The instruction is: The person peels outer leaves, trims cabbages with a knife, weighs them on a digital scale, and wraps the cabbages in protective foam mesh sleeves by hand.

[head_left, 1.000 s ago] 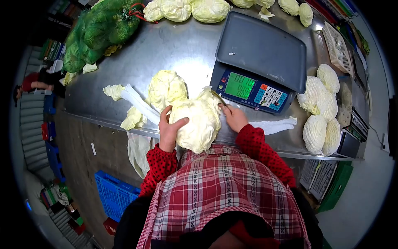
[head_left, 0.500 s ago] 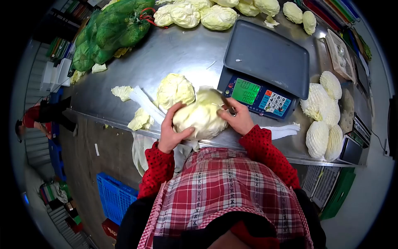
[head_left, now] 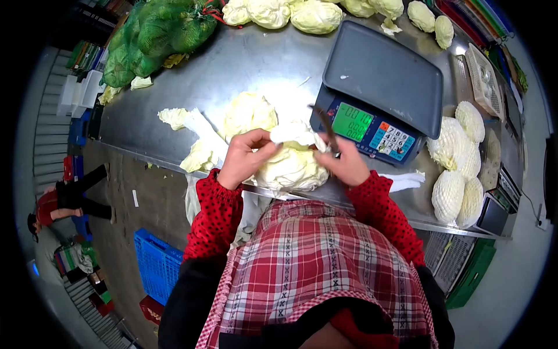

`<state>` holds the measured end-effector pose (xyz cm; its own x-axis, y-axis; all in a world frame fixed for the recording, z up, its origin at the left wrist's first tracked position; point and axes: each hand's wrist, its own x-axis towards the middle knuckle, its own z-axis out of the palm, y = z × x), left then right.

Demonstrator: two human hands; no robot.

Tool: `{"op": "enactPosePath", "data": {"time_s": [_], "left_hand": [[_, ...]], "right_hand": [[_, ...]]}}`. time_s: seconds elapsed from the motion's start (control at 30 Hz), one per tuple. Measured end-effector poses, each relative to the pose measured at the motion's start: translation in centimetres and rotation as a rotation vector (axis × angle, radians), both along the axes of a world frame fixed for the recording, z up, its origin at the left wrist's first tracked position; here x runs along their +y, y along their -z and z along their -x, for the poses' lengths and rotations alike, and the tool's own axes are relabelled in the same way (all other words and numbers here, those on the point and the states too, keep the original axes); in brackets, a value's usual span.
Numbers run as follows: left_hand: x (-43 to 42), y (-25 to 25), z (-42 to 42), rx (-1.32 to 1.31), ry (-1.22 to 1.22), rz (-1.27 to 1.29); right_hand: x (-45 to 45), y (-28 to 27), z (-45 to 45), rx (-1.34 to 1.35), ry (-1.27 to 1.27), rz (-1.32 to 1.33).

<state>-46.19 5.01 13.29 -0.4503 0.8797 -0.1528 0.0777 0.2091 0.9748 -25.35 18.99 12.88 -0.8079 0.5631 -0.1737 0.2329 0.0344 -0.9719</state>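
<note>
A pale cabbage head (head_left: 293, 170) lies at the table's near edge, between my two hands. A whitish cabbage leaf (head_left: 295, 133) is lifted along its top. My left hand (head_left: 247, 157) is closed, pinching the left end of that leaf. My right hand (head_left: 347, 164) is closed around a knife (head_left: 324, 123), its dark blade pointing up and away from me; its fingertips touch the right side of the leaf and head. Another cabbage head (head_left: 250, 113) sits just beyond my left hand. Loose trimmed leaves (head_left: 199, 156) lie to its left beside a white foam net sleeve (head_left: 207, 129).
A digital scale (head_left: 383, 81) stands to the right. Net-wrapped cabbages (head_left: 455, 145) sit at the far right, near a white net sleeve (head_left: 404, 181). Bare cabbages (head_left: 317, 16) and a green mesh sack (head_left: 157, 38) line the far side. A person (head_left: 64, 203) walks at left.
My left hand has moved from the cabbage's side up to the leaf on top, which is now raised. The knife, blurred before, points upward. The person at left has changed stride.
</note>
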Motion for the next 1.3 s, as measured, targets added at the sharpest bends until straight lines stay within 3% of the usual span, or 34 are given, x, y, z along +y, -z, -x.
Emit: {"op": "enactPosePath", "data": {"time_s": [0.07, 0.13, 0.2, 0.23, 0.3, 0.4, 0.47, 0.53, 0.57, 0.6, 0.67, 0.73, 0.9, 0.97, 1.0, 1.07, 1.13, 1.2, 1.3], "left_hand": [[-0.1, -1.1, 0.0, 0.153, 0.168, 0.04], [-0.4, -2.7, -0.3, 0.137, 0.413, 0.042], [-1.0, -1.9, -1.5, 0.01, 0.479, -0.049], [-1.4, -2.0, -1.8, 0.151, 0.492, -0.114], [-1.6, -1.7, -1.5, 0.154, 0.455, -0.139], [-2.2, -0.8, -1.1, 0.191, 0.362, -0.156], [-2.1, -0.4, -0.8, 0.23, 0.301, -0.142], [-2.4, -0.9, -1.1, 0.242, 0.296, -0.113], [-2.7, -0.7, -1.2, 0.269, 0.313, -0.073], [-2.7, -0.7, -1.2, 0.301, 0.319, -0.039], [-3.0, -0.5, -1.4, 0.396, 0.35, -0.135], [-3.2, 0.1, -1.6, 0.448, 0.372, -0.287], [-2.2, -0.6, -1.8, 0.463, 0.294, -0.39], [-1.2, -1.5, -0.9, 0.367, 0.224, -0.132], [-0.2, -2.3, -0.9, 0.372, 0.14, -0.13], [1.3, -2.7, -0.2, 0.072, 0.221, -0.221], [0.4, -4.1, -0.2, 0.385, 0.463, -0.202], [-1.3, -2.0, -0.9, 0.756, 0.62, -0.281], [-2.6, -0.9, -1.3, 0.751, 0.537, -0.371]], "right_hand": [[0.0, -1.2, -0.1, 0.04, -0.053, -0.031], [0.1, -0.7, 0.8, 0.016, -0.106, 0.041], [0.0, 0.1, 0.8, -0.014, -0.158, 0.12], [-0.2, 0.7, 0.5, -0.005, -0.089, 0.105], [-0.1, 0.2, 0.2, 0.041, 0.003, 0.143], [-0.8, -0.8, 0.6, 0.299, 0.183, -0.029], [1.4, -4.0, 1.4, -0.062, 0.099, 0.248], [1.3, -1.4, 2.7, 0.059, 0.154, -0.101], [1.0, -0.4, 2.4, 0.141, 0.023, -0.178], [1.7, -0.5, 1.5, -0.295, -0.234, -0.104], [0.6, -1.0, 0.0, -0.187, -0.209, 0.0], [-0.2, -1.0, -0.9, -0.285, -0.207, 0.057], [-1.5, -0.9, -2.2, -0.204, -0.151, 0.127], [-2.1, -0.9, -2.4, -0.168, -0.129, 0.134], [-2.3, -1.2, -2.4, -0.166, -0.115, 0.129], [-2.7, -1.4, -2.6, -0.167, -0.106, 0.123], [-2.7, -1.2, -3.0, -0.206, -0.068, 0.102], [-2.9, -0.4, -3.5, -0.189, -0.051, 0.121], [-3.3, -0.2, -3.3, -0.141, -0.046, 0.113]]}}
